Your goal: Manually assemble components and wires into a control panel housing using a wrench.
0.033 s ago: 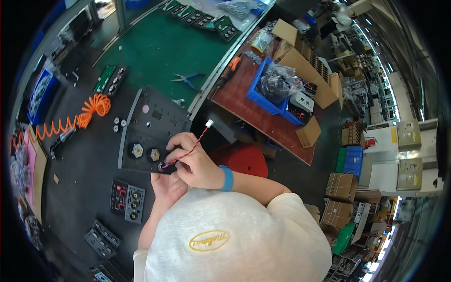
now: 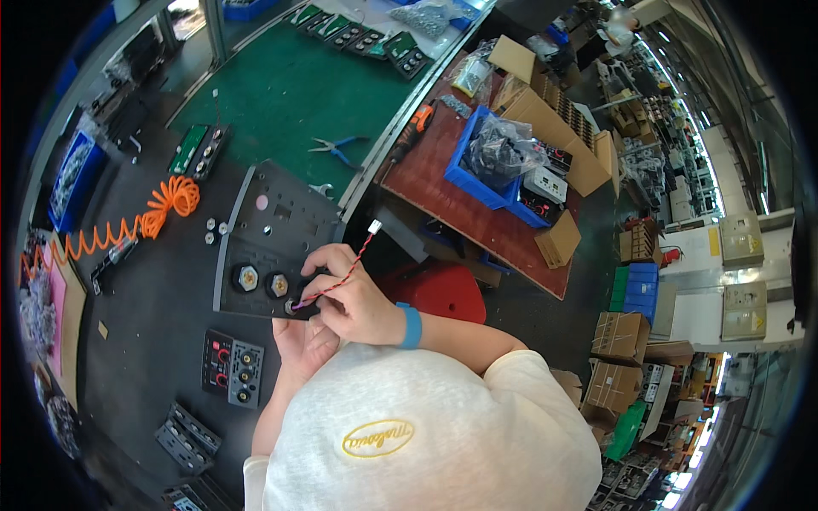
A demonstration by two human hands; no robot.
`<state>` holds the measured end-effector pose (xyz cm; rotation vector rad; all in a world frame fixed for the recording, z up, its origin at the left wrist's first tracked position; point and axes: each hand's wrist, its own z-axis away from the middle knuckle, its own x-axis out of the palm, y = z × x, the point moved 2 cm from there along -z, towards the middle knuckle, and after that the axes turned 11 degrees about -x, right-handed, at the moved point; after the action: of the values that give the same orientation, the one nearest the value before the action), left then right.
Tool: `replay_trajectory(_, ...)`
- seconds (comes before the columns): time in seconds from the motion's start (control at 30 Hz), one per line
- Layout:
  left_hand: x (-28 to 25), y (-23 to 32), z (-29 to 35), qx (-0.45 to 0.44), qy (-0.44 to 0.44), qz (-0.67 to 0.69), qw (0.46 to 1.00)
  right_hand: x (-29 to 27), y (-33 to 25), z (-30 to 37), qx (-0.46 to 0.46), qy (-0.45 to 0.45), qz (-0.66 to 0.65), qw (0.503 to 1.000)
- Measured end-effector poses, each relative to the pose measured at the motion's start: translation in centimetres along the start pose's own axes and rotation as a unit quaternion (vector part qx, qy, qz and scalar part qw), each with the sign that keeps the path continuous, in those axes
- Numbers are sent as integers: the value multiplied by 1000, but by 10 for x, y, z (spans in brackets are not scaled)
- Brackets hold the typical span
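Observation:
A black metal panel (image 2: pixel 281 204) with round and square cut-outs lies tilted before me. Two large hex nuts with brass-coloured centres, one of them this left nut (image 2: pixel 248 278), sit near its lower edge. Beside them, at the near corner, a small round metal part (image 2: pixel 291 306) carries a twisted red-and-black wire (image 2: pixel 348 271) ending in a white plug (image 2: pixel 375 226). My right hand (image 2: pixel 358 298) is closed at the wire's base, the wire crossing over its fingers. Below, my left hand (image 2: pixel 300 345) is closed at the panel's near edge; its fingertips are partly hidden.
Left of the panel lie small nuts (image 2: pixel 211 232) and a coiled orange air hose (image 2: pixel 170 204). Nearer me is a black-and-grey control unit (image 2: pixel 245 372). Pliers (image 2: pixel 336 150) rest on the green mat (image 2: pixel 281 102). A red stool (image 2: pixel 447 294) and blue bins (image 2: pixel 477 183) stand right.
The wire's white plug has shifted very slightly left and down in the picture. Both hands keep the same hold.

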<state>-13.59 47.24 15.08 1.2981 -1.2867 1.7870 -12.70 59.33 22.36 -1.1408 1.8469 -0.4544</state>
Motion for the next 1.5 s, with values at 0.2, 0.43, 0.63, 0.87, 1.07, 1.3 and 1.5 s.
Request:
replay_trajectory(0.2, 3, -1, -5, -14, 9, 9, 1000, -2, 0, -1, -13, 20, -1, 1000)
replay_trajectory(0.43, 1, 2, -6, 4, 21, -29, 999, -5, -2, -5, -21, 24, 3, 999)
replay_trajectory(0.63, 5, 2, -9, -29, -33, -5, 999, -6, 2, -7, -21, 11, 22, 999)
replay_trajectory(0.87, 4, 5, -6, -26, -14, -32, 999, -12, 0, -17, -61, -23, 29, 997)
replay_trajectory(1.07, 0, 13, -6, 1, -2, -80, 997, -7, -4, -15, -56, 9, 32, 998)
replay_trajectory(1.3, 4, 9, -4, -59, -46, -37, 996, -11, -7, -22, -164, -27, 55, 984)
replay_trajectory(1.5, 10, 5, 7, -24, 17, 8, 1000, -9, -9, -23, -179, -49, 30, 982)
